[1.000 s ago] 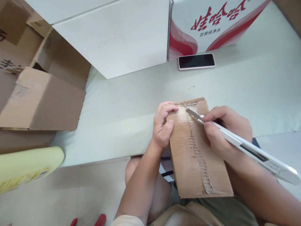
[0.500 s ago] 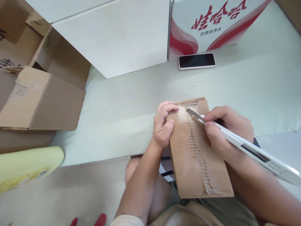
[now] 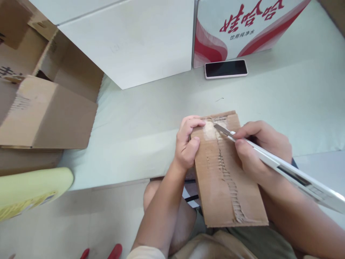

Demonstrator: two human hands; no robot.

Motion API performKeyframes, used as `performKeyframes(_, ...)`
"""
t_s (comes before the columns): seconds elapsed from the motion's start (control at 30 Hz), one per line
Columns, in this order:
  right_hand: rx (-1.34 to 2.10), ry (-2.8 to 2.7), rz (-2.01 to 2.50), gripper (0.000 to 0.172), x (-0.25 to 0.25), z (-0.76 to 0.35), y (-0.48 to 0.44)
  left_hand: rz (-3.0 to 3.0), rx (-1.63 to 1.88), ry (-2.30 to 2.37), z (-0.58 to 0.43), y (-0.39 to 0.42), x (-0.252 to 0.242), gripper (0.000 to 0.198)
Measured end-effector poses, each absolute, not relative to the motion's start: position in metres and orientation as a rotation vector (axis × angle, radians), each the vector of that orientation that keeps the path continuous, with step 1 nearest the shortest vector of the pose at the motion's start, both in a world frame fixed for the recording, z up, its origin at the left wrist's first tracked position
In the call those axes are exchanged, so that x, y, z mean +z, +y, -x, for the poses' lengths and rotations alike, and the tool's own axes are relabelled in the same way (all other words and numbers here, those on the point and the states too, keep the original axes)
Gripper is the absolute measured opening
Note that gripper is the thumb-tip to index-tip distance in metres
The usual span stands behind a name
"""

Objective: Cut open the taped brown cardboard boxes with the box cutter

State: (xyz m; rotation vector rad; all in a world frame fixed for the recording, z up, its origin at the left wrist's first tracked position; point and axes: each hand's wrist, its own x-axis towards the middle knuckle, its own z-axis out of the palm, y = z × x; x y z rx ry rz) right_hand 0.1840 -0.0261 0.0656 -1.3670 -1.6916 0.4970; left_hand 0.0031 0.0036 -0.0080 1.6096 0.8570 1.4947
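A small brown cardboard box (image 3: 212, 183) leans over my lap at the table's edge, with a torn, ragged seam running down its upper face. My left hand (image 3: 188, 142) is closed on its far left corner, thumb on top and fingers over the edge. In my right hand (image 3: 261, 147) is a white utility knife (image 3: 285, 169), held like a pen. Its blade tip rests at or just over the seam near the box's far end, beside a shiny patch of clear tape (image 3: 209, 130). Whether the blade is sunk into the seam I cannot tell.
A phone (image 3: 225, 69) lies on the pale-covered table (image 3: 151, 118), before a red-and-white carton (image 3: 210, 43) and a large white box (image 3: 151, 43). Open brown cartons (image 3: 70, 115) stand at left, above a yellow-green rounded object (image 3: 35, 190).
Almost nothing differs. Both hands keep their grip, and the blade tip stays at the same spot on the seam; the view has shifted very slightly.
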Motion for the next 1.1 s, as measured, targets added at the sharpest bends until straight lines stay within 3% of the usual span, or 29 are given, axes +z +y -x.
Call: performKeyframes(1.1, 0.494, -1.675, 1.399, 0.008, 0.0659, -0.1829, -0.0274, -1.646, 1.483, 0.885, -0.0024, 0.0029, -0.0091, 0.031)
